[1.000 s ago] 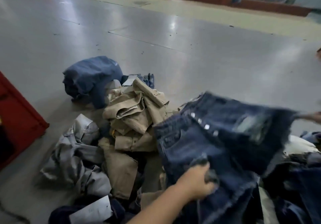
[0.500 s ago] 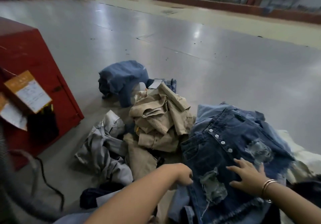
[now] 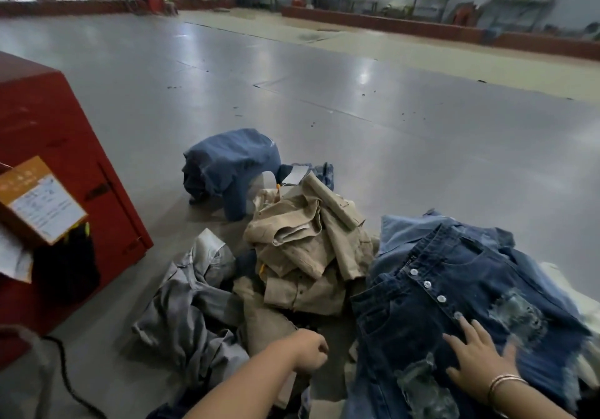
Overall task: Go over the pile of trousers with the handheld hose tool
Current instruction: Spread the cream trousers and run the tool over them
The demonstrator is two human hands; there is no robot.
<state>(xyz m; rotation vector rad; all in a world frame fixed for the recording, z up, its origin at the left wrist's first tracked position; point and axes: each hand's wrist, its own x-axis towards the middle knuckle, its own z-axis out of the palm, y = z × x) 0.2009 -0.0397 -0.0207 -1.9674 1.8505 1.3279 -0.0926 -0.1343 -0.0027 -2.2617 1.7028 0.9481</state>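
Observation:
The pile of trousers lies on the floor in front of me: crumpled khaki trousers (image 3: 305, 256) in the middle, grey ones (image 3: 191, 308) to the left, a blue bundle (image 3: 227, 165) behind. Dark ripped jeans (image 3: 431, 314) with a row of buttons are spread out at the right. My right hand (image 3: 480, 360), with bangles on the wrist, presses flat on these jeans with fingers spread. My left hand (image 3: 308, 350) hovers over the khaki fabric beside the jeans, fingers curled under, and I see nothing in it. A blurred grey hose (image 3: 29, 373) shows at the bottom left edge.
A red metal cabinet (image 3: 65, 165) stands at the left with a cardboard box (image 3: 39, 201) and a black item hanging on its side. A black cable (image 3: 66, 383) runs across the floor beside it. Grey polished floor (image 3: 389, 110) stretches beyond the pile to distant benches.
The jeans went from held up in the air to lying flat on the pile. My right hand came down onto them. My left hand let go and drew away to the left.

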